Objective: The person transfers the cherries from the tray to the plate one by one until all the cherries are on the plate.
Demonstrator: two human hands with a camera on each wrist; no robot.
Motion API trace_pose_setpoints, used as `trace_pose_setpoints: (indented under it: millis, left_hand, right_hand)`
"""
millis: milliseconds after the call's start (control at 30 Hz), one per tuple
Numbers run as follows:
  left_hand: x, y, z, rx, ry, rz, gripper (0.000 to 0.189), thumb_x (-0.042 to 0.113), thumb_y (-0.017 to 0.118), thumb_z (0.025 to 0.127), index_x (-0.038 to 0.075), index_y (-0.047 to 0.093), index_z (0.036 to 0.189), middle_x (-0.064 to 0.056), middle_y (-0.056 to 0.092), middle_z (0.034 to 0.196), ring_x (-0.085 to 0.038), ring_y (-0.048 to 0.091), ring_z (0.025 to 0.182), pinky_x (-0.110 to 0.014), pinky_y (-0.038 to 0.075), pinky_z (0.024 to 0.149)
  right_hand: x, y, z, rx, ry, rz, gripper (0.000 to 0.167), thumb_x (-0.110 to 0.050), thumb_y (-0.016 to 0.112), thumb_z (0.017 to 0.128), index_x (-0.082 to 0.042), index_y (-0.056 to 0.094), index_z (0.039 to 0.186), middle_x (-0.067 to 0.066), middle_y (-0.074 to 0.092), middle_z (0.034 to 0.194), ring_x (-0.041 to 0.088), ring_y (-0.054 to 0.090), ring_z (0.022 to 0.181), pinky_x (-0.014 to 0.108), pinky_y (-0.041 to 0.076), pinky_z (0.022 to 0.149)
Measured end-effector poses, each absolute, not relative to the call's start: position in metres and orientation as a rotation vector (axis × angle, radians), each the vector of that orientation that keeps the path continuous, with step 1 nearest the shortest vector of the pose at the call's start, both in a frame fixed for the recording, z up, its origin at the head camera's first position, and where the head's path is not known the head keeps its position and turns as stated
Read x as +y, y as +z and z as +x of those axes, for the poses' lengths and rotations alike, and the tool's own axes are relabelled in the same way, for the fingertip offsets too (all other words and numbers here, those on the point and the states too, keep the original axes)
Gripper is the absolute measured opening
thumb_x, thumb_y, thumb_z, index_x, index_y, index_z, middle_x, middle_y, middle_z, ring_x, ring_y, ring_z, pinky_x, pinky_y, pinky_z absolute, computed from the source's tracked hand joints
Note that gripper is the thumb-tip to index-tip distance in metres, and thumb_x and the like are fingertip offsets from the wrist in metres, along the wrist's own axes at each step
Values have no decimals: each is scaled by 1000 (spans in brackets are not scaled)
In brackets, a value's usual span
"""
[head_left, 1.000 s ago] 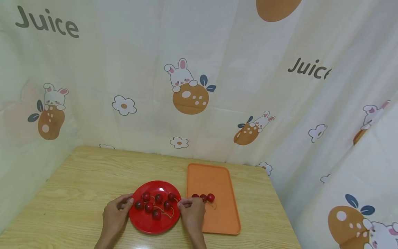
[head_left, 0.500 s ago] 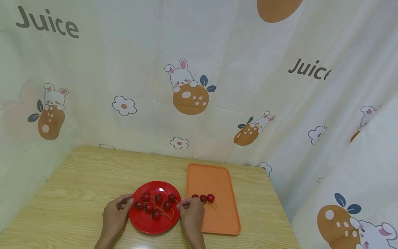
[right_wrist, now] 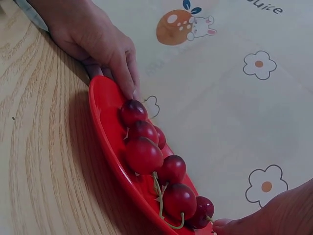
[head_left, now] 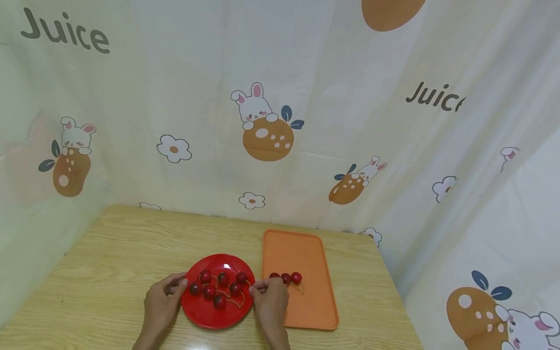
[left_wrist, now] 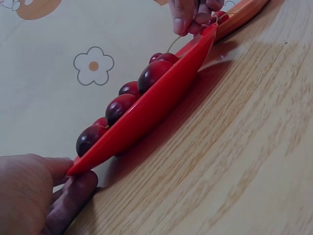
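Note:
A red plate (head_left: 205, 316) with several dark red cherries (head_left: 219, 302) on it sits between the two hands. My left hand (head_left: 161, 304) pinches its left rim, thumb on top and fingers beneath, as the left wrist view shows. At the right rim, my right hand (head_left: 272, 302) pinches the thin stem (left_wrist: 173, 44) of the rightmost cherry (head_left: 241, 277), which still lies on the plate. In the right wrist view the right thumb (right_wrist: 244, 226) meets that stem right by the rim.
An orange tray (head_left: 308, 306) lies to the right of the plate, with several cherries (head_left: 296, 278) partly behind the right hand. Both rest on a wooden table (head_left: 131, 243). A printed curtain (head_left: 197, 87) hangs along the back and sides.
Both hands, the plate and the cherries stay practically where they were. Only the curtain on the right has shifted a little.

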State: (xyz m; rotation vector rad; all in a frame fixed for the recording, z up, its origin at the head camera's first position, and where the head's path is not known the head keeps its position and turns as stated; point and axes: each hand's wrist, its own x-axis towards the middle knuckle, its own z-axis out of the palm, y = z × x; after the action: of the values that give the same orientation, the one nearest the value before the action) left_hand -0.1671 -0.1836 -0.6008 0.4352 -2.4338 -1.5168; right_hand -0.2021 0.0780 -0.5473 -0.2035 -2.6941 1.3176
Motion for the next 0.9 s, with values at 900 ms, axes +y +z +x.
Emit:
trace_pose_setpoints:
  millis: [900]
  left_hand:
    - [-185,-602,-168,-2461,-1480,443,28,17,73,106,8,79,131,-12,82,112,0,66,80,-19,49,75]
  right_hand:
    - [103,-538,-204,-2582,1290,-295,14,-6,96,80,-11,84,74,-2,75,66,9,67,60,34,56,64]
